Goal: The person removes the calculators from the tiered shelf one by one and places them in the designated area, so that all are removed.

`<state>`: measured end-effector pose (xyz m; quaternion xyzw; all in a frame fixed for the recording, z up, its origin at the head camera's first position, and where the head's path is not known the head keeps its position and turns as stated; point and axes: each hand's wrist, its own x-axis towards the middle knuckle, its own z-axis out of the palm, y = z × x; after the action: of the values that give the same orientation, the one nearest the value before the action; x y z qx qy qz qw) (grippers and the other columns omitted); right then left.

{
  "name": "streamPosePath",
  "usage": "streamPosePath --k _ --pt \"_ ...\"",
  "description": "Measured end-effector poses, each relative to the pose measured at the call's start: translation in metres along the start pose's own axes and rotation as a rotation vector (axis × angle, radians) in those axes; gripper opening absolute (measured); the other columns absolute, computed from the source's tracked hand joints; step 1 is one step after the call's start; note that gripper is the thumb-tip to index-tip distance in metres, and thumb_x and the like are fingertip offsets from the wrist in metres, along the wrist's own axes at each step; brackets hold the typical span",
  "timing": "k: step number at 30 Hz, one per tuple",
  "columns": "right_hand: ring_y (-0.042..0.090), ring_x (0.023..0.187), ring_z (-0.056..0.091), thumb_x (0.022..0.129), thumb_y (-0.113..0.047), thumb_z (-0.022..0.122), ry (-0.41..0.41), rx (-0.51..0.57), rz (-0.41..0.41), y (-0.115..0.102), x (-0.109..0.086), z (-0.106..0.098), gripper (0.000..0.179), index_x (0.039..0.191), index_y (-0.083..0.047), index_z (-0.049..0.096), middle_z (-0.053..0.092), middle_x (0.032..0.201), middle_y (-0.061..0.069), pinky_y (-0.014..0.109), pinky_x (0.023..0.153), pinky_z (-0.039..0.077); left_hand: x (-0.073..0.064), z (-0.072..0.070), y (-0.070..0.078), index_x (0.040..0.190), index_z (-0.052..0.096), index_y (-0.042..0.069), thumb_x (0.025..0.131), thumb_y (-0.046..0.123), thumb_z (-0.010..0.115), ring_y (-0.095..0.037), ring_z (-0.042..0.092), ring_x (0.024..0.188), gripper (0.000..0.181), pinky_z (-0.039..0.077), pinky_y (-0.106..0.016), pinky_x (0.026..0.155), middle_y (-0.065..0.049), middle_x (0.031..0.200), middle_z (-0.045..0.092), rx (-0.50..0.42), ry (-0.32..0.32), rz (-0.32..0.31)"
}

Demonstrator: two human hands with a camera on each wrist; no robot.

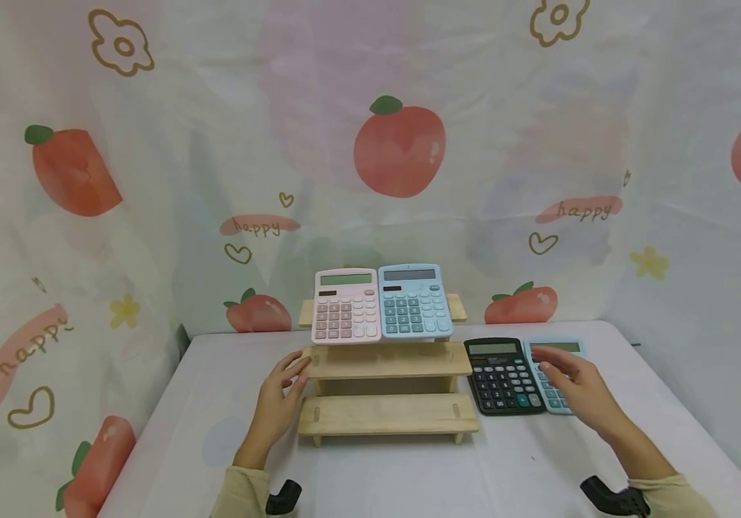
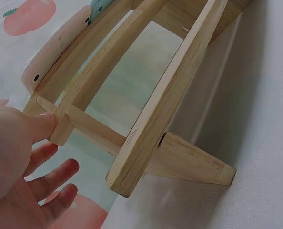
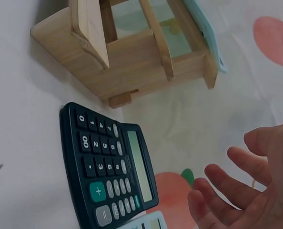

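"Where are the hands?"

"The left hand (image 1: pixel 280 397) is low and left of centre in the head frame, thumb resting on the end of the stand's (image 1: pixel 388 416) middle shelf (image 1: pixel 386 362), other fingers loose and spread. The right hand (image 1: pixel 575 380), lower right, has its fingers apart and slightly bent, nothing between them."

"What lies under the right one?"

"The lower blue calculator (image 1: pixel 552 399), partly hidden from the head camera. It lies on the worktop (image 1: pixel 370 478), just beside the black calculator (image 1: pixel 506 387). The right wrist view shows the fingers clear of both."

"And up top?"

"The pink calculator (image 1: pixel 346 308) and the upper blue calculator (image 1: pixel 414 302) lean side by side on the stand, mid-frame."

"How would the lower blue one handle?"

"I'd expect light, stiff plastic, rather smooth, and a knock could crack it. Pinch it by its two long edges; pressing on the face would only push keys."

"The stand?"

"Looks like thin wood: stiff, fairly light, probably easy to nudge. Steady it by the shelf ends, gently, since a jolt might send the leaning pair sliding."
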<state>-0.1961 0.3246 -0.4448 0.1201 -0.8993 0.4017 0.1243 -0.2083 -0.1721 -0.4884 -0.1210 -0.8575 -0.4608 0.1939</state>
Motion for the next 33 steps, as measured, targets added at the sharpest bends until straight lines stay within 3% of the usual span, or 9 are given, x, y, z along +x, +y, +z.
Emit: streamPosePath --k 10,13,15,17,20,22,24,28,33 --pt "-0.020 0.102 0.051 0.106 -0.011 0.050 0.010 0.069 -0.037 -0.024 0.003 0.012 0.037 0.138 0.006 0.055 0.063 0.131 0.027 0.011 0.079 0.051 0.000 0.001 -0.002 0.131 0.066 -0.001 0.097 0.004 0.064 -0.043 0.056 0.130 0.034 0.055 -0.054 0.089 -0.024 0.144 0.057 -0.003 -0.001 0.001" --pt "-0.017 0.103 0.055 0.106 -0.011 0.050 0.010 0.104 -0.045 -0.030 0.006 0.015 0.036 0.138 0.004 0.056 0.067 0.128 -0.003 0.012 0.080 0.052 0.000 0.001 -0.001 0.131 0.067 0.000 0.097 0.005 0.064 -0.042 0.056 0.131 0.034 0.055 -0.052 0.090 -0.023 0.145 0.056 -0.001 -0.008 -0.009" --pt "-0.014 0.102 0.057 0.105 -0.010 0.051 0.012 0.123 -0.050 -0.035 0.009 0.019 0.035 0.138 0.003 0.057 0.062 0.123 -0.023 0.013 0.080 0.052 0.000 0.000 0.000 0.132 0.066 0.001 0.098 0.006 0.063 -0.041 0.055 0.133 0.034 0.054 -0.051 0.091 -0.023 0.146 0.055 -0.005 -0.012 -0.020" --pt "-0.013 0.102 0.057 0.106 -0.010 0.051 0.003 0.141 -0.050 -0.039 0.011 0.022 0.035 0.138 0.002 0.057 0.057 0.120 -0.030 0.015 0.081 0.053 0.000 0.000 0.001 0.132 0.066 0.001 0.098 0.007 0.063 -0.041 0.054 0.135 0.035 0.054 -0.050 0.092 -0.022 0.147 0.055 -0.011 -0.017 -0.034" --pt "-0.013 0.102 0.057 0.106 -0.010 0.050 -0.017 0.159 -0.049 -0.047 0.014 0.027 0.035 0.139 0.001 0.057 0.064 0.126 -0.009 0.017 0.081 0.054 0.000 -0.001 0.001 0.133 0.065 0.002 0.099 0.008 0.063 -0.040 0.053 0.136 0.035 0.053 -0.050 0.093 -0.021 0.148 0.054 -0.017 -0.021 -0.045" --pt "-0.012 0.102 0.058 0.106 -0.011 0.049 -0.031 0.170 -0.043 -0.051 0.015 0.030 0.035 0.139 0.001 0.056 0.065 0.130 0.010 0.018 0.082 0.054 0.000 -0.001 0.001 0.134 0.065 0.002 0.099 0.008 0.062 -0.040 0.053 0.136 0.036 0.053 -0.050 0.093 -0.021 0.148 0.054 -0.015 -0.024 -0.045" --pt "-0.010 0.102 0.059 0.107 -0.011 0.049 -0.045 0.185 -0.039 -0.055 0.016 0.034 0.035 0.139 0.000 0.056 0.063 0.131 0.020 0.017 0.083 0.054 0.000 -0.001 0.001 0.134 0.065 0.002 0.099 0.008 0.063 -0.040 0.053 0.136 0.036 0.053 -0.050 0.093 -0.021 0.148 0.054 -0.014 -0.025 -0.043" --pt "-0.003 0.104 0.063 0.107 -0.012 0.048 -0.058 0.217 -0.036 -0.061 0.019 0.040 0.035 0.138 0.000 0.057 0.063 0.131 0.021 0.019 0.085 0.055 0.000 -0.001 0.001 0.134 0.065 0.002 0.099 0.009 0.063 -0.040 0.053 0.136 0.036 0.053 -0.050 0.093 -0.020 0.148 0.054 -0.012 -0.026 -0.044" --pt "-0.008 0.102 0.062 0.107 -0.011 0.048 -0.075 0.260 -0.026 -0.067 0.024 0.047 0.036 0.139 0.002 0.056 0.063 0.133 0.024 0.020 0.085 0.055 0.000 -0.001 0.001 0.134 0.065 0.002 0.099 0.008 0.063 -0.039 0.054 0.135 0.036 0.053 -0.050 0.093 -0.020 0.148 0.054 -0.010 -0.023 -0.044"
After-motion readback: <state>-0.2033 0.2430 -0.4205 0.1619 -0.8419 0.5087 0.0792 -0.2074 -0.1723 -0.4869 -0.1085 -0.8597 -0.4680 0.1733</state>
